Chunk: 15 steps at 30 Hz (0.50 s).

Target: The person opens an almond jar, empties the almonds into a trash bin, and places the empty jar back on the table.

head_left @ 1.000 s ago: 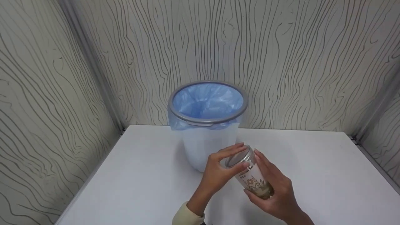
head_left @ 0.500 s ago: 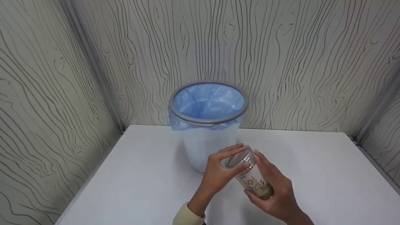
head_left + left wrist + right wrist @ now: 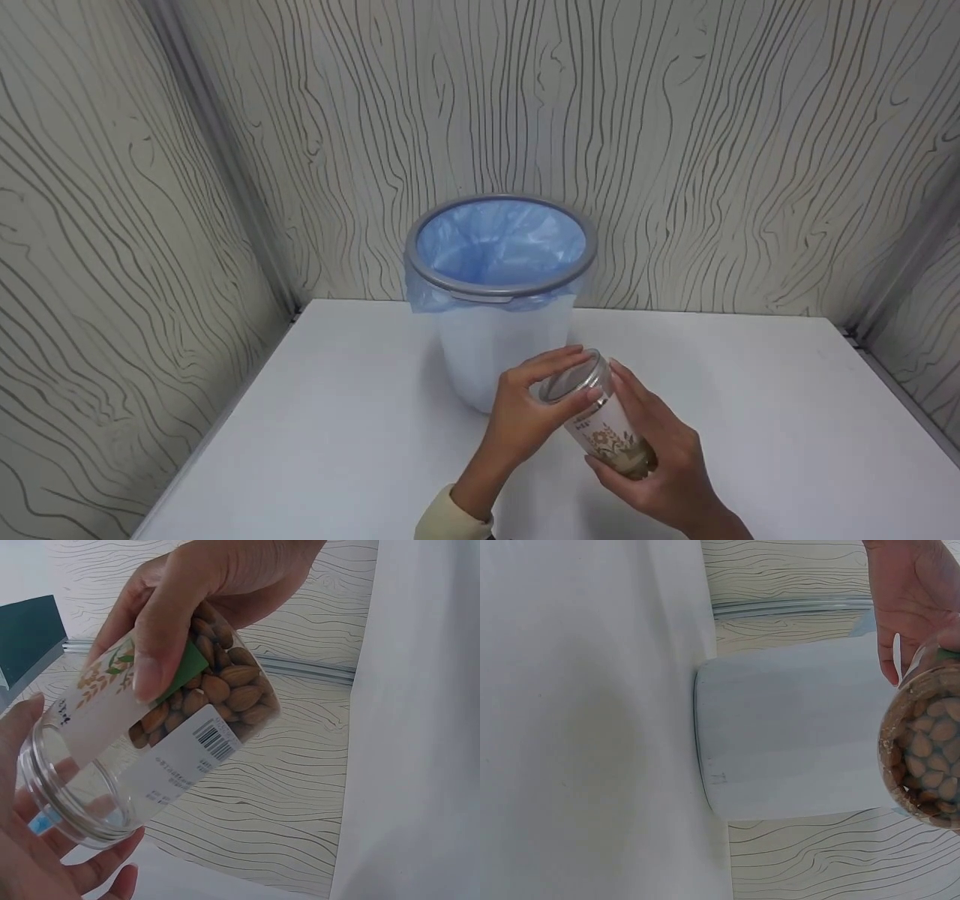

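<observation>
A clear jar of almonds (image 3: 613, 439) with a printed white label is held tilted above the table, its top end toward the upper left. My right hand (image 3: 667, 465) grips the jar's body, its thumb across the label in the left wrist view. My left hand (image 3: 521, 416) holds the ringed top end (image 3: 71, 791) between its thumb and fingers. Brown almonds (image 3: 229, 686) are heaped toward the bottom end, while the part near the top looks see-through. Through the jar's base (image 3: 934, 746) the nuts show in the right wrist view.
Behind the hands stands a white bin (image 3: 502, 345) with a grey rim and a blue liner bag (image 3: 502, 244). The white table (image 3: 322, 450) meets walls patterned like wood grain (image 3: 637, 150). A dark green piece (image 3: 30, 634) shows at the left wrist view's edge.
</observation>
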{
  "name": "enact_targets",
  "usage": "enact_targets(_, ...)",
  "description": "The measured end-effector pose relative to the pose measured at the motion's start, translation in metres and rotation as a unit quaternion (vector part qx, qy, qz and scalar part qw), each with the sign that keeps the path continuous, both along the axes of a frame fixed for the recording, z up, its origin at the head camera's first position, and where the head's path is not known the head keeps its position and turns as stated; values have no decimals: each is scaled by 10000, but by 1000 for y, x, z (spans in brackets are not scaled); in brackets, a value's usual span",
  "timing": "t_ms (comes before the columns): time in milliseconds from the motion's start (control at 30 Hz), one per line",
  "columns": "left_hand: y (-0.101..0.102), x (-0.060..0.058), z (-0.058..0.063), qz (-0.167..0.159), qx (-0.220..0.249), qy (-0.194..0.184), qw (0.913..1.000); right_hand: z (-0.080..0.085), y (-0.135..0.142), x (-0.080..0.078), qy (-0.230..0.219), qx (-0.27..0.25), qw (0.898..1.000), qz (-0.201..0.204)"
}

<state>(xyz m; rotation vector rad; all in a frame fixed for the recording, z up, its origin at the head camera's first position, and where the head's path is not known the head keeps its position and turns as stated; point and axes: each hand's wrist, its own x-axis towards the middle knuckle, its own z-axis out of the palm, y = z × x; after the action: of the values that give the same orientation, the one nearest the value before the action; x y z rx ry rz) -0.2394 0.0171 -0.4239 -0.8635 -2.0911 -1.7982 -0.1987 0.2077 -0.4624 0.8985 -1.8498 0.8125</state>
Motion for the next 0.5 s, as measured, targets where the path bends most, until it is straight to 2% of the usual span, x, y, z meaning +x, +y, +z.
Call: enact_targets(500, -1, -2, -1, -55, -33, -12, 10000, 8, -3, 4, -22, -79, 9999, 64)
